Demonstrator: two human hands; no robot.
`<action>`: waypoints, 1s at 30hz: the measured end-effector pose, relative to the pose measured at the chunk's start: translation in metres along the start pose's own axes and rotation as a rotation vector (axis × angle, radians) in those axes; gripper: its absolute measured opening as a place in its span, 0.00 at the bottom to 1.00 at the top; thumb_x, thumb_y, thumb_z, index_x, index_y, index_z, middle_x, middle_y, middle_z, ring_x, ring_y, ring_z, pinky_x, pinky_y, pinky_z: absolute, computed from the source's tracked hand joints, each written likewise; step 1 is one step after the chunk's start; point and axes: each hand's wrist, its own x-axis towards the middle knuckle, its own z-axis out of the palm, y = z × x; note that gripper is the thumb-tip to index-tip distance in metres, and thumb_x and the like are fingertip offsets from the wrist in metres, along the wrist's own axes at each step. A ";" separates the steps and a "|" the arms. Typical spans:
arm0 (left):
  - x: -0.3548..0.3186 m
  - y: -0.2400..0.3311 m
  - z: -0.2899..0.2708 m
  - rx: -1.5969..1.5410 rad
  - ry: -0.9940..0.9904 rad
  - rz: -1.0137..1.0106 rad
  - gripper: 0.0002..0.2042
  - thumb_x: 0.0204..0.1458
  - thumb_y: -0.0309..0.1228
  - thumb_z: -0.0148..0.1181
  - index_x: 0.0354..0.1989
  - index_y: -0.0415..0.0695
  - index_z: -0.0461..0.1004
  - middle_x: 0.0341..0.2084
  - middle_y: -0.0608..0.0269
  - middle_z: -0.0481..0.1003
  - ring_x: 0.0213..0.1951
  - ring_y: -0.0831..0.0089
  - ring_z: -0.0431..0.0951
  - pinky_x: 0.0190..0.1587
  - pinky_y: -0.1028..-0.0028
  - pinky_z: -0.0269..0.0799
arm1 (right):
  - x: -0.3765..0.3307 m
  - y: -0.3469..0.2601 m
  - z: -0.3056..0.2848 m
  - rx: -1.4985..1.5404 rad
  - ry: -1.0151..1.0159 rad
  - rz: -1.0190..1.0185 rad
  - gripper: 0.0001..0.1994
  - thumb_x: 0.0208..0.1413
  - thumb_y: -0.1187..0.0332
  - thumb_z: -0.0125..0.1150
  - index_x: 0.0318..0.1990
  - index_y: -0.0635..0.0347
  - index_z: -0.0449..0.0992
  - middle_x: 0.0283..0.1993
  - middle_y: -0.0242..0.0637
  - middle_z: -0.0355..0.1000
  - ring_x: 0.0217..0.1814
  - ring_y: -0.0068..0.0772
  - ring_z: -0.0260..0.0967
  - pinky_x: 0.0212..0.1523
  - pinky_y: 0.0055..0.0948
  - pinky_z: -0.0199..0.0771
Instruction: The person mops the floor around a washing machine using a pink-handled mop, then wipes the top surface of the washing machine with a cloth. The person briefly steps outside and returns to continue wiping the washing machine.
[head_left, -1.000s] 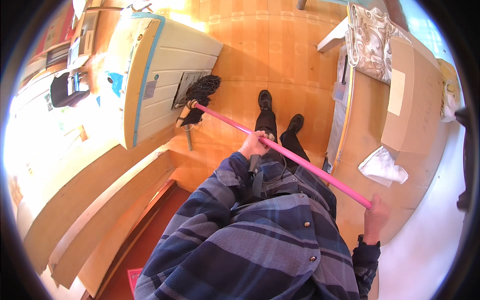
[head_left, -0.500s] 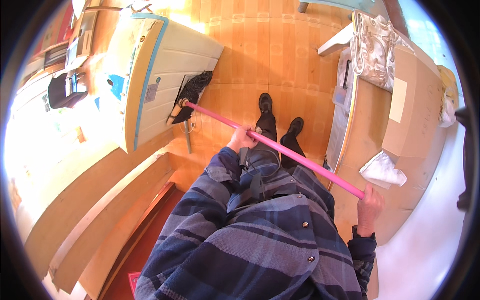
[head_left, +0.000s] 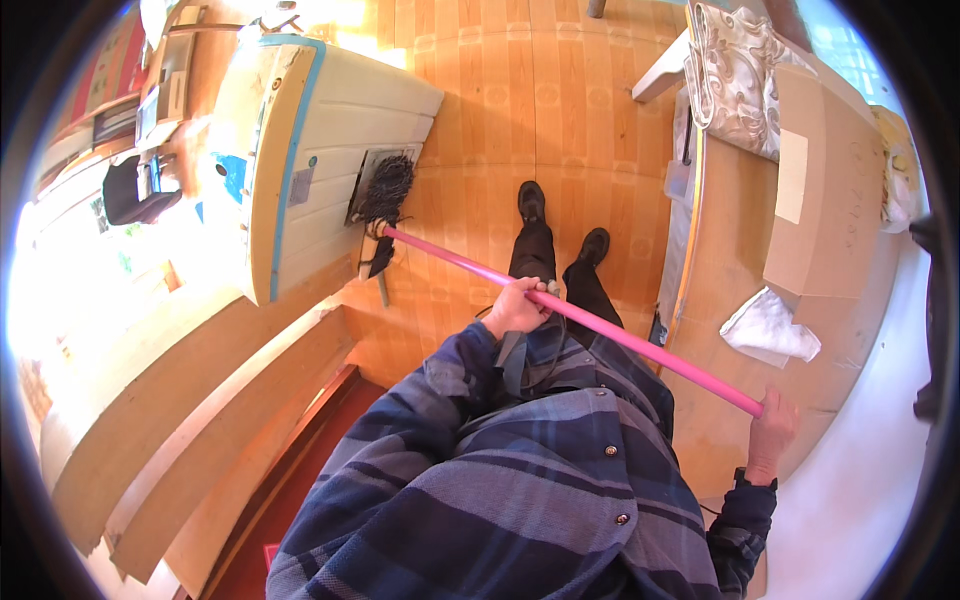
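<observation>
A long-handled mop with a pink pole (head_left: 640, 347) slants across my front, from lower right to upper left. Its shaggy black head (head_left: 388, 188) lies against the low side of a white, boxy appliance (head_left: 370, 95), over a dark-framed opening there. The strands are partly lost against that dark opening. My left hand (head_left: 520, 306) is closed around the middle of the pole, in front of my thighs. Around the pole's near end, at the right, my right hand (head_left: 776, 424) is closed, above the edge of a wooden table.
The wooden table (head_left: 735, 230) on my right bears a cardboard box (head_left: 830, 200), a folded patterned cloth (head_left: 735, 80) and a white cloth (head_left: 770, 328). Curved wooden boards (head_left: 230, 400) stand at my left. My shoes rest on the tiled wooden-look floor (head_left: 490, 130).
Both hands have moved right and slightly down, drawing the pole back toward me. The mop's head has shifted, its joint now lower and further right, with the strands spread upward.
</observation>
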 end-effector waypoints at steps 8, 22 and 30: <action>0.061 0.064 0.003 -0.143 -0.035 0.008 0.06 0.56 0.26 0.53 0.27 0.45 0.66 0.27 0.60 0.71 0.36 0.62 0.74 0.47 0.58 0.70 | 0.059 -0.067 -0.044 -0.112 0.055 -0.094 0.13 0.47 0.76 0.65 0.42 0.54 0.78 0.26 0.30 0.66 0.28 0.33 0.67 0.31 0.35 0.63; 0.060 0.156 0.001 -0.309 -0.043 0.149 0.12 0.68 0.33 0.51 0.29 0.47 0.63 0.23 0.67 0.65 0.33 0.65 0.70 0.52 0.55 0.68 | 0.200 -0.143 -0.079 -0.142 0.152 -0.273 0.10 0.48 0.74 0.67 0.39 0.53 0.78 0.24 0.27 0.61 0.27 0.27 0.63 0.31 0.31 0.59; 0.045 0.172 -0.032 -0.361 0.047 0.167 0.13 0.67 0.33 0.50 0.28 0.47 0.62 0.24 0.67 0.64 0.33 0.66 0.67 0.54 0.53 0.66 | 0.238 -0.174 -0.083 -0.135 0.119 -0.309 0.10 0.47 0.73 0.67 0.38 0.52 0.77 0.25 0.26 0.62 0.28 0.25 0.63 0.31 0.30 0.59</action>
